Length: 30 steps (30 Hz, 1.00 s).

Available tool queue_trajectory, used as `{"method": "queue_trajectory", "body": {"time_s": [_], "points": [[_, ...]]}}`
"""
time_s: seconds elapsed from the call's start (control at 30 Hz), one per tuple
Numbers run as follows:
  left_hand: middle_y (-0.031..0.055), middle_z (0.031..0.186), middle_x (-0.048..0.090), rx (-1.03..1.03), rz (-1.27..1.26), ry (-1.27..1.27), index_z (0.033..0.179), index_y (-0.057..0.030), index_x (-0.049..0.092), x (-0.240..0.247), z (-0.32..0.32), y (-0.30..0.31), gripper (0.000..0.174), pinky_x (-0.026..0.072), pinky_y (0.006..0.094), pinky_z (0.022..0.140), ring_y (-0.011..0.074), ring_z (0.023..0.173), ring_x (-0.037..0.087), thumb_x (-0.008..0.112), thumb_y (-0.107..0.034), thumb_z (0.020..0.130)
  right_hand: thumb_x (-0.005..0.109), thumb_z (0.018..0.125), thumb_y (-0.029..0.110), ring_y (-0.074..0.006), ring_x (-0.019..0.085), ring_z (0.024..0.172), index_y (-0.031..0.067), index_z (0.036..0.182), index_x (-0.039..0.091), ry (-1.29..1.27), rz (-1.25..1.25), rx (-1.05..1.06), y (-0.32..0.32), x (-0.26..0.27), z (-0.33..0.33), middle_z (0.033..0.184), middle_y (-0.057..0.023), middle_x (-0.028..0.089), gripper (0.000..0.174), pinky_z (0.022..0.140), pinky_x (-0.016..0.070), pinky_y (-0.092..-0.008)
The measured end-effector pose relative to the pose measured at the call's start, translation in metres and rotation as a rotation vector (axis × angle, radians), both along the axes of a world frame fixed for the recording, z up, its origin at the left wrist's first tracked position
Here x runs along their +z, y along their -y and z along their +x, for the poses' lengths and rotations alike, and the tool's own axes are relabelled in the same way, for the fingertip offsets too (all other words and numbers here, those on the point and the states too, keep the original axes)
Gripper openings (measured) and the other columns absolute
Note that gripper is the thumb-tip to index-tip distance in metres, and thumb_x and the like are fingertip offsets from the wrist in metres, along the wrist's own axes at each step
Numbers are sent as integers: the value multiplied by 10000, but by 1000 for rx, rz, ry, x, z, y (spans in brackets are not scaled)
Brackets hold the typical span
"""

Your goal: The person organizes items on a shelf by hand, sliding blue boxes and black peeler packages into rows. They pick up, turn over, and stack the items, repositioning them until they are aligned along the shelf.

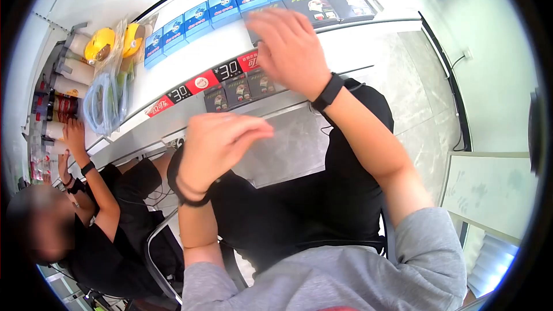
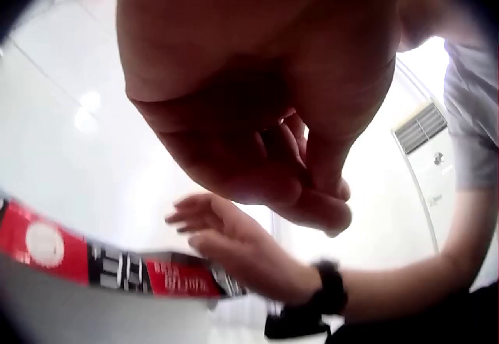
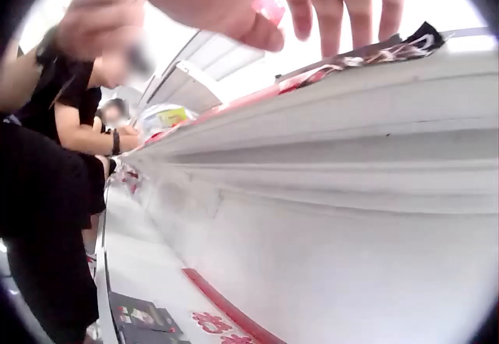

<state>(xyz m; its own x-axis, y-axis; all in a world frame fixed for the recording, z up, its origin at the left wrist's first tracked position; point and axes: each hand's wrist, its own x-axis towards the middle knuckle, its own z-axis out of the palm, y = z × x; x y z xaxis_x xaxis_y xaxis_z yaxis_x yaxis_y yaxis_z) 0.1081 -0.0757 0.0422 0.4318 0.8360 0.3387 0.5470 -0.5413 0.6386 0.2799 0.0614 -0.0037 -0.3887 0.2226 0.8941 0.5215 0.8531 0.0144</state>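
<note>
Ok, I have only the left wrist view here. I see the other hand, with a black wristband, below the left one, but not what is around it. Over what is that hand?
Observer: In the head view the right hand hovers over black peeler packs on the upper shelf, fingers spread.
Operator: What lies beside these packs?
Observer: A row of blue packs runs along the back of that shelf.
Operator: Is somebody else close?
Observer: Yes, a second person in black is at the left, reaching to the shelves there.
</note>
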Motion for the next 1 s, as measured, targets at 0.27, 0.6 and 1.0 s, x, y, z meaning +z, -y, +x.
{"method": "queue_trajectory", "body": {"time_s": [0.27, 0.6, 1.0], "points": [[104, 825, 699, 174, -228, -361, 855, -137, 705, -143, -48, -68, 113, 513, 452, 712, 345, 821, 653, 601, -181, 857, 740, 772, 305, -229, 555, 1125, 99, 1148, 626, 243, -104, -123, 5, 3, 25, 1161, -42, 634, 445, 1049, 376, -427], [73, 766, 693, 464, -332, -579, 765, -119, 706, -178, -78, -105, 163, 527, 396, 694, 277, 768, 672, 784, -251, 712, 711, 820, 313, -283, 659, 755, 121, 1013, 671, 282, -787, 396, 59, -23, -3, 818, -104, 678, 276, 667, 511, -379], [89, 742, 676, 617, -12, -456, 800, -109, 696, -185, -76, -107, 258, 510, 408, 637, 275, 720, 663, 636, -349, 874, 689, 826, 200, -336, 653, 936, 60, 1048, 625, 764, -893, -273, -64, -144, 13, 978, -152, 674, 270, 786, 528, -434]]}}
